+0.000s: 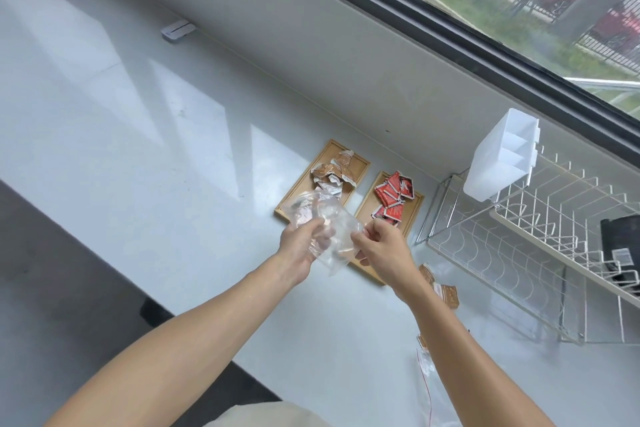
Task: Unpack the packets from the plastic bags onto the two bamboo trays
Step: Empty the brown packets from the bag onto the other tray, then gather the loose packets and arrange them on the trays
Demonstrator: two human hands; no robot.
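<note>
Between both hands (301, 246), pinched plastic bag (322, 225)

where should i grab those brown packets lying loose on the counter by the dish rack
Pinch the brown packets by a free edge on the side toward the dish rack, coming from above. They lie flat on the counter, and the right hand's forearm covers their near side, so only that side looks open.

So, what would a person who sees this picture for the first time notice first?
First, the two hands, left and right, holding a clear plastic bag over the grey counter. Just behind lie two bamboo trays: the left tray holds brown packets, the right tray red packets.
</note>
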